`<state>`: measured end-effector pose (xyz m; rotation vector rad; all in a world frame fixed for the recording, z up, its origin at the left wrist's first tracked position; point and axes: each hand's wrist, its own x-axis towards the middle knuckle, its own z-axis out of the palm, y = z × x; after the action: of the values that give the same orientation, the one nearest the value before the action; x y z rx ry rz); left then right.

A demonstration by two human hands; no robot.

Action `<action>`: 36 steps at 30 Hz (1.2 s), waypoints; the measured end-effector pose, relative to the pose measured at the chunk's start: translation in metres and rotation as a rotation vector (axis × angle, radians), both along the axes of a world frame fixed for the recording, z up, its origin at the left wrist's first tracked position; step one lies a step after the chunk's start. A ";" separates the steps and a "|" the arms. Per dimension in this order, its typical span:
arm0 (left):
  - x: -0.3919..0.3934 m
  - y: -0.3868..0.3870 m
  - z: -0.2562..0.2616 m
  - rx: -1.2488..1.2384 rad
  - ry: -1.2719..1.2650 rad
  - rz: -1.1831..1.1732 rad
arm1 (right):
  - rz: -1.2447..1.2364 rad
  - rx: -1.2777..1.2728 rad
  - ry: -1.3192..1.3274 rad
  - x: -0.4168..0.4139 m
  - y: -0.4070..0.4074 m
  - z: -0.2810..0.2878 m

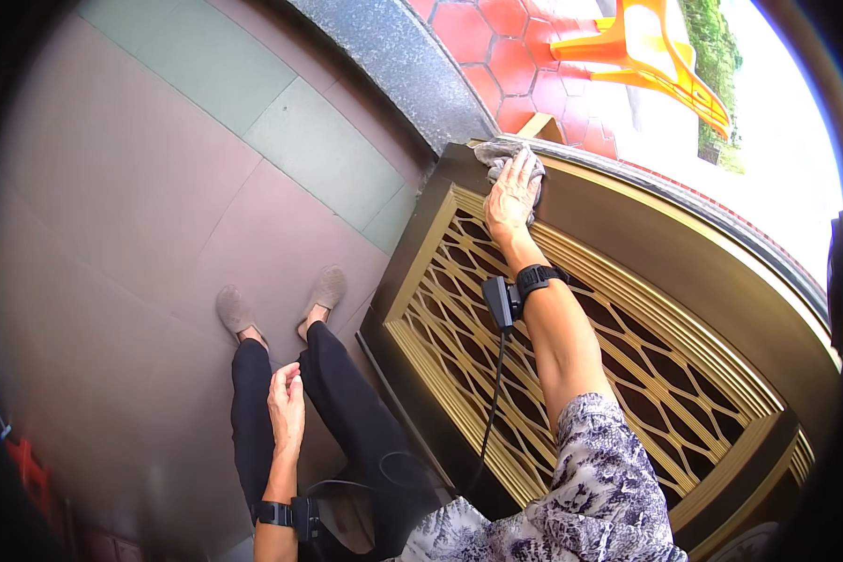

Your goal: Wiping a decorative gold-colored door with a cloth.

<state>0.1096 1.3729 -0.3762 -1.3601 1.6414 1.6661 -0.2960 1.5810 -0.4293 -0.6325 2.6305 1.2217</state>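
Observation:
Under my right hand [511,197] a grey cloth [499,153] is pressed against the frame near the outer edge of a bronze-coloured metal door [618,211]. The cloth is bunched up, and part of it shows past my fingers and below the palm. Gold lattice work [456,281] fills the door's inset panel beside my right forearm. My left hand [286,407] hangs in front of my legs with its fingers loosely curled. It looks to hold nothing and touches no part of the door.
A grey stone threshold [393,63] borders the tiled floor [183,183]. Beyond it are red hexagonal tiles [513,63] and an orange plastic chair [639,49]. A black cable [493,407] runs from my right wrist device [500,302]. Something red [31,471] stands at far left.

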 end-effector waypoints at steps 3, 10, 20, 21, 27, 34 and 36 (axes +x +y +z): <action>0.004 -0.008 -0.032 0.057 -0.078 0.035 | -0.022 0.005 -0.063 0.004 -0.001 -0.050; -0.045 -0.036 -0.061 0.091 0.018 0.154 | 0.018 0.098 -0.156 -0.013 0.005 -0.135; -0.050 -0.022 -0.065 0.274 -0.034 0.150 | 0.133 0.225 -0.468 0.091 0.010 -0.182; -0.050 -0.023 -0.063 0.289 -0.031 0.180 | 0.155 0.253 -0.510 0.114 0.007 -0.178; -0.040 -0.013 -0.065 0.292 -0.025 0.185 | 0.117 0.285 -0.691 0.248 0.034 -0.179; -0.007 -0.012 -0.064 0.350 -0.040 0.108 | 0.096 0.393 -0.904 0.367 0.069 -0.149; -0.001 -0.014 -0.062 0.336 -0.082 0.090 | 0.098 0.286 -0.879 0.401 0.084 -0.144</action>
<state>0.1082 1.3584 -0.4381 -1.3271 1.2030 1.8130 0.1050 1.6647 -0.5731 -0.9679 1.6876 0.9894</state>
